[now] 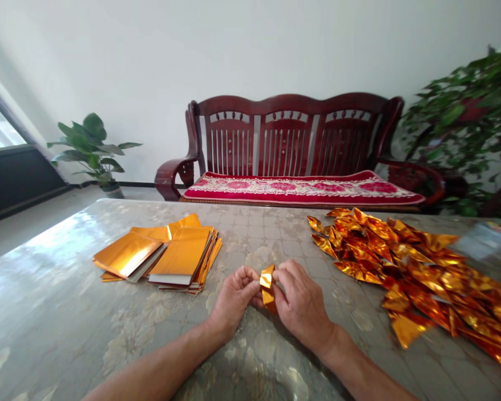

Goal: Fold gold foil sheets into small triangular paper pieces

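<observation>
Between my two hands, just above the table, is a small folded piece of gold foil paper. My left hand pinches its left side with thumb and fingertips. My right hand grips the right side, its fingers curled and partly hiding the paper. To the left lies a stack of flat gold foil sheets, some showing pale undersides. On the right spreads a heap of folded gold foil pieces with pointed ends.
A patterned, glossy cover lies over the table. Behind it stands a dark red wooden bench with a red floral cushion. Potted plants flank the bench. A clear plastic bag rests at the table's right.
</observation>
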The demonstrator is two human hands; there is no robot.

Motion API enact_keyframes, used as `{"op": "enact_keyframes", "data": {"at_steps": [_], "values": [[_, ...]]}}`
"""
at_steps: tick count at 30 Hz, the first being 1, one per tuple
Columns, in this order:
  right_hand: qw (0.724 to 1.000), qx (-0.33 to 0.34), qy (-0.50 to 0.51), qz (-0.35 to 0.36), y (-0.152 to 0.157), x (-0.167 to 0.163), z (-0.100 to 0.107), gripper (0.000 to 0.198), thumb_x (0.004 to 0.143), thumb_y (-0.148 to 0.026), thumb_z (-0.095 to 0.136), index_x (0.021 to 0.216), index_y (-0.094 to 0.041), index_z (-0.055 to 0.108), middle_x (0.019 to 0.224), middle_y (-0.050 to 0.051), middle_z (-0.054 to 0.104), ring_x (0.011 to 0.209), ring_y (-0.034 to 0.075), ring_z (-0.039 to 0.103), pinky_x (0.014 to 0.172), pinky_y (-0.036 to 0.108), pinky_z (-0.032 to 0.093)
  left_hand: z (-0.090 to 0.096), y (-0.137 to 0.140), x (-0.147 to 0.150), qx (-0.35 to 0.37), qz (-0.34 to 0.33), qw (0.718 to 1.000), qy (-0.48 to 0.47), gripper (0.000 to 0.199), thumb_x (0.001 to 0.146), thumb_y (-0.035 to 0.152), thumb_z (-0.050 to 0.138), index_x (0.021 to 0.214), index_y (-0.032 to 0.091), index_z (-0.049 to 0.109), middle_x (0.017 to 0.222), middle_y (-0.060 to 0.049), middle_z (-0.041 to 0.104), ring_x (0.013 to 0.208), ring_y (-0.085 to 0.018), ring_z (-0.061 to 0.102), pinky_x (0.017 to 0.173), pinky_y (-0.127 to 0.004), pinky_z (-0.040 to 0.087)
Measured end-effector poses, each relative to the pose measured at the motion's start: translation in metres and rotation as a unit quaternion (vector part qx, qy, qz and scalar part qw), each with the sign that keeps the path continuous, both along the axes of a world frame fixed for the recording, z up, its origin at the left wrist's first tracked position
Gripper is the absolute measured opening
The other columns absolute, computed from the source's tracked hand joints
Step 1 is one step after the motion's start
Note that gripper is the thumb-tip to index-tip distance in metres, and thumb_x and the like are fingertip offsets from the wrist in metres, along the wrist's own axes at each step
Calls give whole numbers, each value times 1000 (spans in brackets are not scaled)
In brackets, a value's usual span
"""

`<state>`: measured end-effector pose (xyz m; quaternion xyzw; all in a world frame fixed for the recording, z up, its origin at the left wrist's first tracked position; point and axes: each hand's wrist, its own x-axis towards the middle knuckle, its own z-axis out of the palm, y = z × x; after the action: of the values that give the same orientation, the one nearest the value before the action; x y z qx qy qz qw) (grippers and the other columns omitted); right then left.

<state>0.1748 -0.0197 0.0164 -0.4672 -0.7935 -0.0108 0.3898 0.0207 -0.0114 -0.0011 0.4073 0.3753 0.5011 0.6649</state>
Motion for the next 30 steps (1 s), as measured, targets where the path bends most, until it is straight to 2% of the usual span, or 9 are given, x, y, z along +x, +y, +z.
{"op": "enact_keyframes", "data": {"at_steps": [5, 12, 15, 18, 20, 25, 28, 30], "values": [[1000, -11, 7, -7, -1, 1, 0, 11, 90, -16, 48, 81, -20, 52, 84, 4, 55, 82, 19, 53, 71, 29, 39, 0, 0, 1, -11, -6, 1000, -11, 39, 69, 42, 80, 78, 16, 51, 61, 6, 59, 50, -7, 56, 51, -17, 48], [999, -40, 21, -15, -1, -1, -2, 9, 86, -15, 52, 79, -21, 51, 83, 3, 54, 80, 19, 53, 69, 30, 40, 2, 3, 1, -8, -7, 1000, -22, 40, 66, 40, 84, 74, 15, 54, 56, 8, 53, 49, -3, 48, 48, -12, 38], [995, -48, 76, 29, 0, 3, 0, 9, 92, -18, 49, 89, -21, 57, 89, 4, 58, 87, 18, 55, 76, 30, 43, 4, 6, -5, -61, -39, 995, -72, 41, 65, 38, 86, 80, 16, 55, 61, 6, 57, 52, -4, 52, 50, -13, 43], [984, -23, 162, 73, 3, 10, 2, 19, 94, -15, 44, 103, -23, 59, 98, 5, 60, 94, 18, 57, 83, 31, 46, 6, 11, -14, -125, -100, 980, -118, 41, 65, 31, 87, 89, 16, 57, 71, 2, 63, 54, -6, 57, 50, -14, 47], [976, -6, 190, 104, 6, 15, 3, 21, 93, -12, 44, 100, -24, 60, 102, 5, 60, 98, 18, 58, 86, 33, 47, 6, 15, -22, -163, -139, 965, -150, 40, 65, 25, 87, 93, 15, 60, 76, 1, 64, 55, -5, 58, 51, -13, 49], [974, -21, 155, 162, 12, 23, 5, 31, 82, -4, 48, 97, -25, 64, 115, 6, 58, 107, 20, 57, 93, 39, 48, 4, 21, -37, -222, -210, 930, -202, 35, 68, 15, 84, 96, 11, 65, 79, -3, 64, 56, -4, 58, 52, -10, 48], [975, -29, 104, 192, 14, 24, 6, 35, 78, -2, 51, 97, -26, 68, 111, 6, 60, 101, 19, 60, 86, 34, 51, 5, 20, -39, -248, -226, 921, -200, 34, 69, 12, 82, 99, 9, 66, 80, -4, 65, 55, -4, 58, 53, -10, 49], [972, -32, 83, 216, 15, 24, 7, 34, 80, -3, 53, 99, -26, 69, 103, 5, 63, 92, 16, 61, 79, 30, 52, 6, 19, -39, -256, -241, 915, -200, 32, 69, 11, 82, 96, 8, 66, 78, -4, 64, 56, -4, 59, 54, -10, 49]]}}
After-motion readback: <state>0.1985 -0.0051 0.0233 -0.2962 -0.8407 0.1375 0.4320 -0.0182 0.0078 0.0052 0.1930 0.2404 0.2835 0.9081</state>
